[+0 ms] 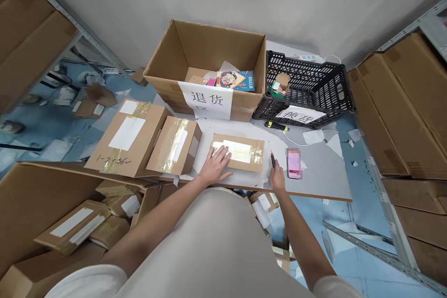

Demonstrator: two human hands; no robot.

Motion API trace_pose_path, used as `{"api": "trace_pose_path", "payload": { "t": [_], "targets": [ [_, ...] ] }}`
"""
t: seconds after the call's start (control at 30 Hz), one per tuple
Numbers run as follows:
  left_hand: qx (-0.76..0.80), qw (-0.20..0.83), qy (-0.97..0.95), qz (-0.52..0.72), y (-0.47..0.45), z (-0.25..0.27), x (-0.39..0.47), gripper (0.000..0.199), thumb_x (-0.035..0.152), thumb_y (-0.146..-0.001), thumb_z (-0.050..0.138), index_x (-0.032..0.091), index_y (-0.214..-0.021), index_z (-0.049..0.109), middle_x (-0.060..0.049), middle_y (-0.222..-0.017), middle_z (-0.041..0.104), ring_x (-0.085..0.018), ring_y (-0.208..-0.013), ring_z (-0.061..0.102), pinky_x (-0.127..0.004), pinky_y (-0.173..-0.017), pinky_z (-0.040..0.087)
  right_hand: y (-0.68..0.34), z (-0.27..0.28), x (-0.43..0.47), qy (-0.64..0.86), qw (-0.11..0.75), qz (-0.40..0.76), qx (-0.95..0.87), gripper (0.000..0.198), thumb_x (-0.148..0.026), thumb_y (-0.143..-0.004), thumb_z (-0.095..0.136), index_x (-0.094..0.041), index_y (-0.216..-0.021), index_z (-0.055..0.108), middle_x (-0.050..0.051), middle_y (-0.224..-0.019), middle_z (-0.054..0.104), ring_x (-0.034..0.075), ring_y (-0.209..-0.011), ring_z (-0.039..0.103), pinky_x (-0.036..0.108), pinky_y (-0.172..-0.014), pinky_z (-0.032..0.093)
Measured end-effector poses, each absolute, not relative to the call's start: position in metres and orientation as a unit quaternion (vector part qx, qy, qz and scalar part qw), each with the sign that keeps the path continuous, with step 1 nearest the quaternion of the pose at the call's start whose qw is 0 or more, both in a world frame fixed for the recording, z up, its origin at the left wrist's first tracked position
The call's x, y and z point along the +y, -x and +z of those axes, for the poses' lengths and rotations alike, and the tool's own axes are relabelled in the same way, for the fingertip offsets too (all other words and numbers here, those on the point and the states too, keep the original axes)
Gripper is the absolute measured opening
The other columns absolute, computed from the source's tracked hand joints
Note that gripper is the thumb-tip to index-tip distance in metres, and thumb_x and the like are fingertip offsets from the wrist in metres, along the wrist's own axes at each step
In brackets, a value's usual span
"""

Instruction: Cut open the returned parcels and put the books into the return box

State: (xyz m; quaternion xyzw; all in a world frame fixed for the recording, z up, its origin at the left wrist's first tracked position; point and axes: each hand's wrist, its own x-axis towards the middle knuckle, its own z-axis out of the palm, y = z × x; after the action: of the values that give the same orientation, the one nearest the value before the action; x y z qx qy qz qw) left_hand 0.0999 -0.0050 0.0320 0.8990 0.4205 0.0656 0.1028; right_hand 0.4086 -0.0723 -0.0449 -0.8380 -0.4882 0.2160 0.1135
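Observation:
A small cardboard parcel lies flat on the table, with a white label and shiny tape across its top. My left hand rests on its left front part, fingers spread and thumb apart. To the parcel's right, my right hand is closed around a slim red-and-black tool. The tool's thin tip points away from me, apart from the parcel; whether it is a craft knife I cannot tell. A phone with a pink screen lies right of this hand. Behind it is a black-and-yellow utility knife.
Two taped cartons stand at the left. A large open box holding a blue book and a black plastic crate stand behind. A big carton of parcels is at lower left. Shelves with boxes flank the table.

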Motion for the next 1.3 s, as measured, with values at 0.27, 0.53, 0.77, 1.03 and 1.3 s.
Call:
{"api": "trace_pose_path", "payload": {
  "t": [0.27, 0.53, 0.77, 1.03, 1.3],
  "targets": [
    [0.446, 0.117, -0.885, 0.064, -0.097, 0.021, -0.027, 0.058, 0.043, -0.087, 0.044, 0.015, -0.138, 0.040, -0.014, -0.145, 0.037, -0.030, -0.138, 0.025, -0.050, -0.112, 0.017, -0.383, -0.091, -0.068, 0.823, 0.083, 0.180, -0.532, 0.059, -0.028, -0.087, 0.034, -0.017, -0.145, 0.027, 0.018, -0.110, 0.047, 0.032, -0.106, 0.048, 0.050, -0.087, 0.039],
    [0.436, 0.140, -0.887, 0.066, -0.096, 0.012, -0.024, 0.057, 0.039, -0.086, 0.045, 0.016, -0.138, 0.039, -0.013, -0.144, 0.039, -0.029, -0.136, 0.029, -0.048, -0.112, 0.021, -0.378, -0.003, -0.010, 0.749, 0.219, 0.053, -0.623, 0.062, -0.038, -0.092, 0.029, -0.013, -0.146, 0.014, 0.022, -0.134, 0.035, 0.034, -0.125, 0.033, 0.053, -0.099, 0.028],
    [0.421, 0.144, -0.893, 0.072, -0.096, 0.003, -0.021, 0.054, 0.035, -0.086, 0.046, 0.015, -0.136, 0.042, -0.016, -0.139, 0.044, -0.029, -0.131, 0.036, -0.049, -0.109, 0.028, -0.317, 0.045, 0.035, 0.517, -0.037, 0.077, -0.852, 0.056, -0.033, -0.090, 0.044, -0.017, -0.142, 0.030, 0.020, -0.145, 0.033, 0.035, -0.131, 0.030, 0.052, -0.104, 0.022],
    [0.426, 0.148, -0.890, 0.064, -0.095, 0.003, -0.023, 0.056, 0.034, -0.087, 0.044, 0.014, -0.139, 0.038, -0.016, -0.142, 0.041, -0.030, -0.135, 0.031, -0.050, -0.109, 0.026, -0.337, 0.075, 0.096, 0.538, -0.134, 0.142, -0.820, 0.046, -0.047, -0.095, 0.027, -0.019, -0.112, 0.058, 0.013, -0.099, 0.067, 0.025, -0.094, 0.062, 0.034, -0.080, 0.043],
    [0.446, 0.147, -0.881, 0.056, -0.088, 0.023, -0.013, 0.069, 0.036, -0.080, 0.057, 0.015, -0.141, 0.032, -0.017, -0.150, 0.025, -0.030, -0.139, 0.020, -0.046, -0.106, 0.029, -0.330, 0.044, 0.109, 0.604, 0.001, 0.084, -0.793, 0.041, -0.030, -0.092, 0.044, -0.013, -0.130, 0.047, 0.020, -0.133, 0.047, 0.029, -0.122, 0.044, 0.048, -0.101, 0.031]
  ]
}}
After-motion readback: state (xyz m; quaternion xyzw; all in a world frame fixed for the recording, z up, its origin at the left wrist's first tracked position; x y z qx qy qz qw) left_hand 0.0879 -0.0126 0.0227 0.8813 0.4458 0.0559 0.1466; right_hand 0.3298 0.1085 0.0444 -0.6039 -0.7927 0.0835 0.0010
